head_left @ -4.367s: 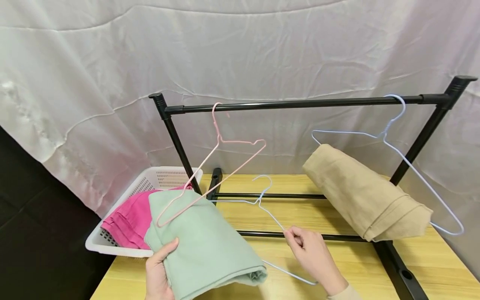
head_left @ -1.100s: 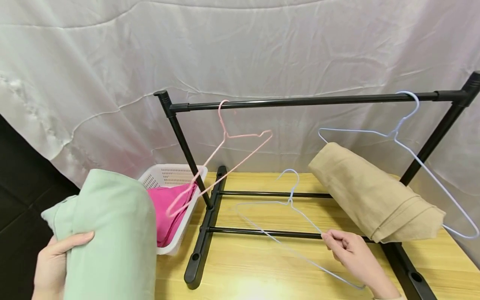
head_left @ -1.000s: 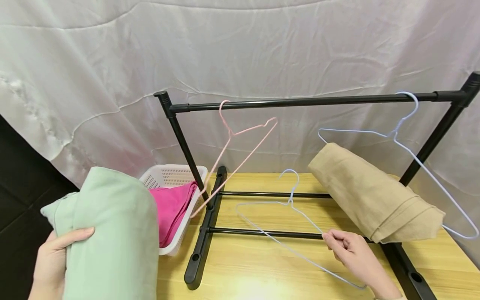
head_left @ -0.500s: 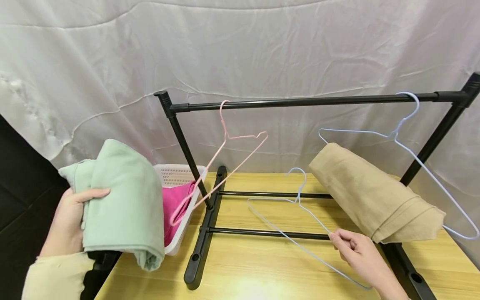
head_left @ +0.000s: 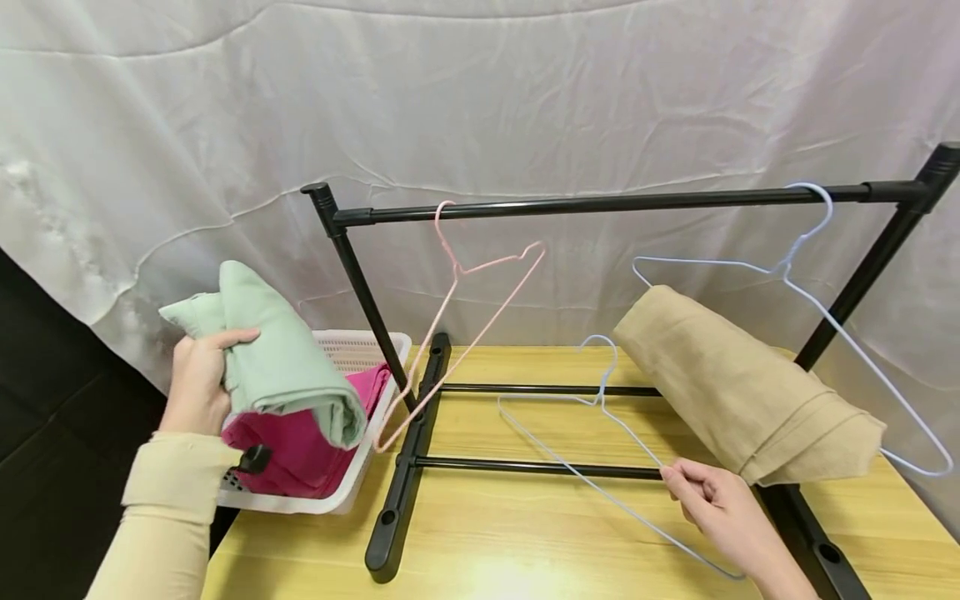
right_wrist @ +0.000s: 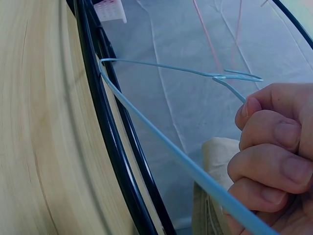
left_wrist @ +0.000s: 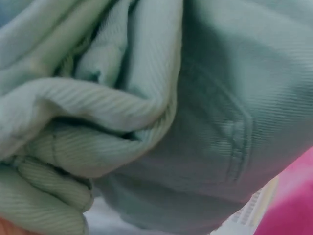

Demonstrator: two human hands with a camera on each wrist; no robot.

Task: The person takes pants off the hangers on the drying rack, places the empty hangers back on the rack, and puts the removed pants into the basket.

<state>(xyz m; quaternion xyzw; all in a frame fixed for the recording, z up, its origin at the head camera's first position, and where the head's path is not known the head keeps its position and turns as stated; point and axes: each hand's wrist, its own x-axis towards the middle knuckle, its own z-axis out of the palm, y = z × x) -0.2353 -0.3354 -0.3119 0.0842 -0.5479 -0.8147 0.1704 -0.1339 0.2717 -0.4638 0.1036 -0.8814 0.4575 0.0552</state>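
My left hand [head_left: 197, 379] grips folded pale green trousers [head_left: 281, 346] above the white basket [head_left: 341, 500], thumb on top and the other fingers mostly hidden under the cloth. A stitched pocket seam shows on the trousers [left_wrist: 234, 142] in the left wrist view. Low on the right, my right hand [head_left: 712, 508] pinches one sloping arm of a blue wire hanger [head_left: 551, 454], which carries nothing. Bright pink folded cloth [head_left: 300, 454] lies inside the basket, partly covered by the green trousers and my left wrist.
A bare pink hanger [head_left: 491, 333] hangs at the left of the black rack's top rail [head_left: 600, 202]. Another blue hanger [head_left: 817, 308] at the right bears folded tan cloth [head_left: 750, 392]. The rack stands on a wooden table [head_left: 480, 533] before a pale curtain.
My left hand first carried the green trousers left from beside the pink hanger, then up and right over the basket. The pink hanger swings. My right hand and blue hanger shifted right.
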